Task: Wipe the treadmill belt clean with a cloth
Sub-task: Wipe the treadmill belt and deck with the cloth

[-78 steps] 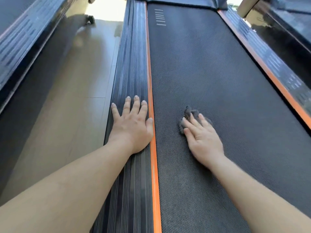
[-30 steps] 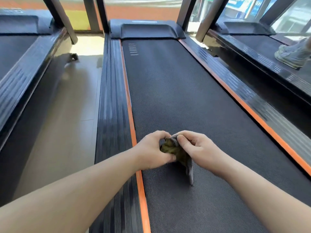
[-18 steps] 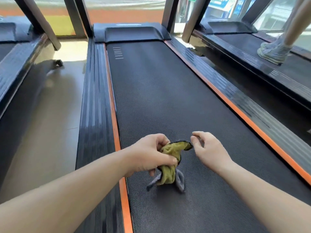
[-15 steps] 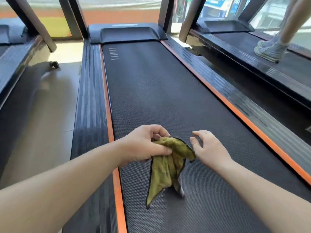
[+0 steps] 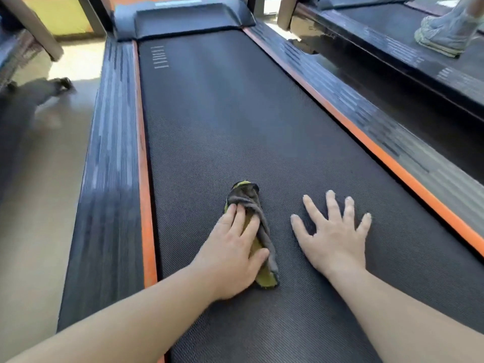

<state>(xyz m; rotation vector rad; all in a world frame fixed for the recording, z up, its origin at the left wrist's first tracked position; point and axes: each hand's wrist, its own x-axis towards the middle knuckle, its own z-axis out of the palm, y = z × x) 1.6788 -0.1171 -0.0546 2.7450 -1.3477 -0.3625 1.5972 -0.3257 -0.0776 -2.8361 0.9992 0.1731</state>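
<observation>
Cloth (image 5: 246, 197): lying bunched into a long, loose roll on the treadmill belt (image 5: 235, 113), left of the belt's middle line and toward its near end. Long axis running roughly along the belt's length, far end leaning slightly toward the left side rail (image 5: 112, 153).

Pressing down on it with the left hand (image 5: 230, 255). Fingers (image 5: 237, 221) lying fairly straight and close together over the roll's left flank, not curling round it, thumb resting along the near part. Far end of the roll poking out past the fingertips.

Resting the right hand (image 5: 332, 237) flat on bare belt just beside the cloth, to its right, fingers (image 5: 332, 205) splayed and holding nothing. Not touching the cloth; probably bracing.

Judging the left hand as the working one, being already on top. Expecting a push straight ahead to clean only a narrow strip, and a sideways sweep, across the roll's axis, to cover more.

Materials: cloth looking soft and limp, grey on one face, olive-yellow on the other. Belt showing matt black with a fine woven grain, likely dragging at the fabric. Rail appearing ribbed and glossy, edged by an orange strip (image 5: 142, 153).
</observation>
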